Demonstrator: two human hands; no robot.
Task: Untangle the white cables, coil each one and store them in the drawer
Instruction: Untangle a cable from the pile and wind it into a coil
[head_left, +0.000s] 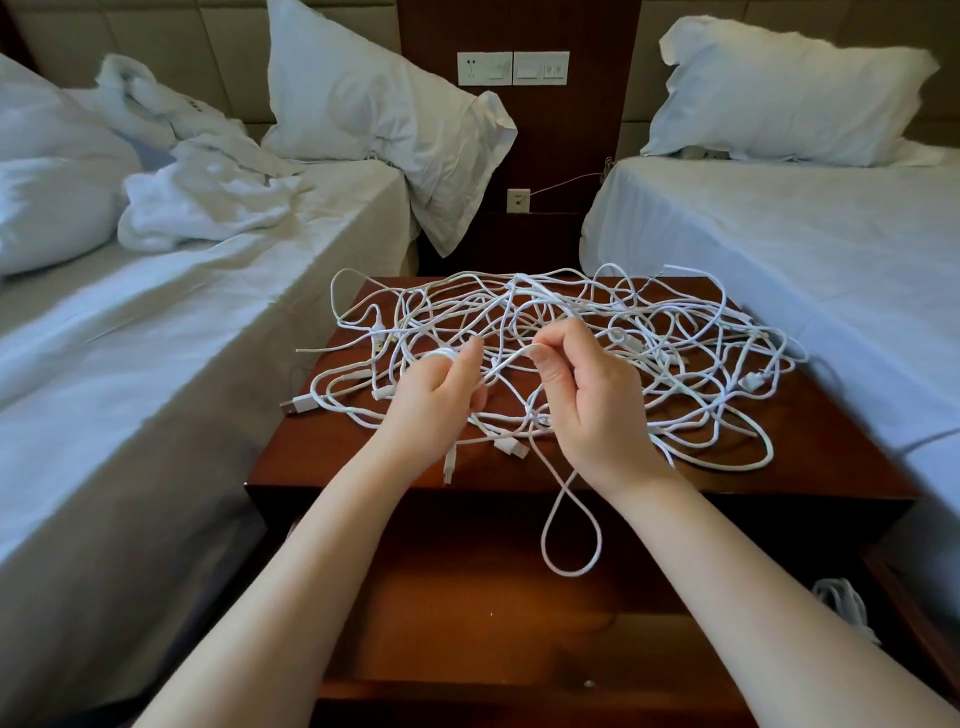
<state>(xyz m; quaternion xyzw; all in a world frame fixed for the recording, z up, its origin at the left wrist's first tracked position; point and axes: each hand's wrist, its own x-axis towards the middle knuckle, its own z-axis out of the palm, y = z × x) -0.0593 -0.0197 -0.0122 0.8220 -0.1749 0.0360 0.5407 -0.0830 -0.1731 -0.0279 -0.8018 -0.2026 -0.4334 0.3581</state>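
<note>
One tangle of white cables (649, 322) covers most of the one table (831, 447), which stands between two beds, the left bed (182, 322) and the right bed (779, 234). The strands cross too densely to count the cables, but at least four plugs (297, 404) show. The left hand (441, 400) is above the front of the heap, its fingers curled round a small coil (440, 356) of cable. The right hand (592, 405), just beside it, pinches a strand (511, 358) between thumb and forefinger. One loop (571, 540) hangs from under the right hand, past the table's front edge and over the open drawer (493, 597). One bundled cable (844, 603) seems to lie at the drawer's right side, partly hidden by the right forearm. Strands spill over the table's left and back edges and run close to the right edge. Bare wood remains only at the two front corners and along the front strip. Both beds crowd the table's sides, so the room for moving lies in front, over the drawer. Two pillows are propped at the headboards, one on each bed, and the left bed also carries rumpled white linen (208, 202). The drawer's near end is cut off by the frame's lower edge.
</note>
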